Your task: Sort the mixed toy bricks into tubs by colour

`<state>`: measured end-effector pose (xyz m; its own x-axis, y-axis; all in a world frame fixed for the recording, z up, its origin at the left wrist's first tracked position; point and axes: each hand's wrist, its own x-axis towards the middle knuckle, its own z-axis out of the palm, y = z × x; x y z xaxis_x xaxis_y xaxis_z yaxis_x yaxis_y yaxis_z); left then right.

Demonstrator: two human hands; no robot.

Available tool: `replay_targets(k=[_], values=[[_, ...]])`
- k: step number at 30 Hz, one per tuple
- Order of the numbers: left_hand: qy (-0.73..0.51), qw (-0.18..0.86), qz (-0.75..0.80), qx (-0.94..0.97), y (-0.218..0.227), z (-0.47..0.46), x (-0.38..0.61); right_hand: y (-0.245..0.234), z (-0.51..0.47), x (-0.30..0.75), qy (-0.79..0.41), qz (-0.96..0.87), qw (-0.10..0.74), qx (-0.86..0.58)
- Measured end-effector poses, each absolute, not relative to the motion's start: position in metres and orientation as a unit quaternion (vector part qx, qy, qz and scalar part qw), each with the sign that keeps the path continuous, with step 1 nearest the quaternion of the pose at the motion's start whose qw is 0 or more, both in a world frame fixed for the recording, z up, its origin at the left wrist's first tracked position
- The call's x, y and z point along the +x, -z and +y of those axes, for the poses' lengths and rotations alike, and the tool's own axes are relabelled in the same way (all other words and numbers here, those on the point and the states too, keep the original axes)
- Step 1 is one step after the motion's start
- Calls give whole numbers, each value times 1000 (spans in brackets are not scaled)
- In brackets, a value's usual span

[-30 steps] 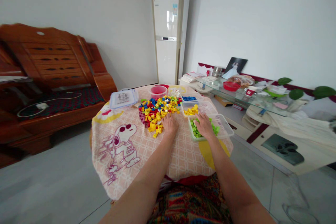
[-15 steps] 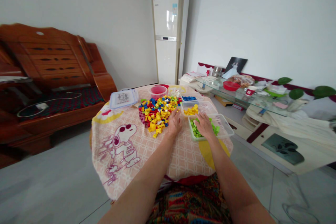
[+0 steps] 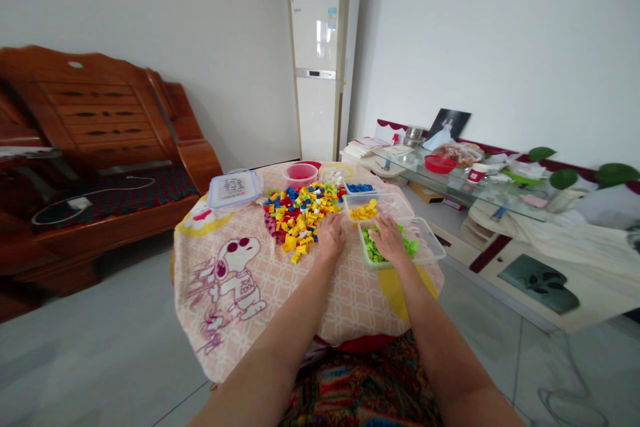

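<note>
A mixed pile of small toy building bricks (image 3: 300, 213), mostly yellow with red, blue and green, lies on the cloth-covered round table (image 3: 295, 307). At the pile's right edge is my left hand (image 3: 331, 237), its fingers curled together; whatever they hold is hidden. My right hand (image 3: 391, 240) is over a clear plastic box (image 3: 431, 255) of green bricks (image 3: 373, 248), thumb and fingers apart, with nothing visible in it. Beyond that box are another with yellow bricks (image 3: 364, 209) and one with blue bricks (image 3: 359, 188).
Behind the pile stands a pink round tub (image 3: 300, 175). A lidded plastic box (image 3: 235, 188) sits at the table's far left. To the right runs a glass-topped cabinet (image 3: 475, 190) with a red bowl (image 3: 441, 163) and a paper cup (image 3: 477, 173). A wooden bench (image 3: 100, 113) is at left.
My left hand has drawn slightly nearer and its fingers have curled in more. My right hand stays over the green bricks almost unmoved.
</note>
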<state>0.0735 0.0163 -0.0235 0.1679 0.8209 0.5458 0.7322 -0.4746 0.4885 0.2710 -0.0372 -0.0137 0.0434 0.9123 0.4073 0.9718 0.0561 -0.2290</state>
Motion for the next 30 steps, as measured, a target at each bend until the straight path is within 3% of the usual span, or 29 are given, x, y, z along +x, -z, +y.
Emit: replay_targets(k=[4,13,22,30], values=[[-309,49,605,732,13,10,66,14,-38,272,59,-693,230,-681],[-231,41,631,739,11,9,68,16,-36,272,66,-686,228,-688],[-340,47,571,746,21,16,67,16,-36,272,61,-687,229,-686],[-422,83,421,798,33,23,73,12,-38,270,57,-686,224,-690]])
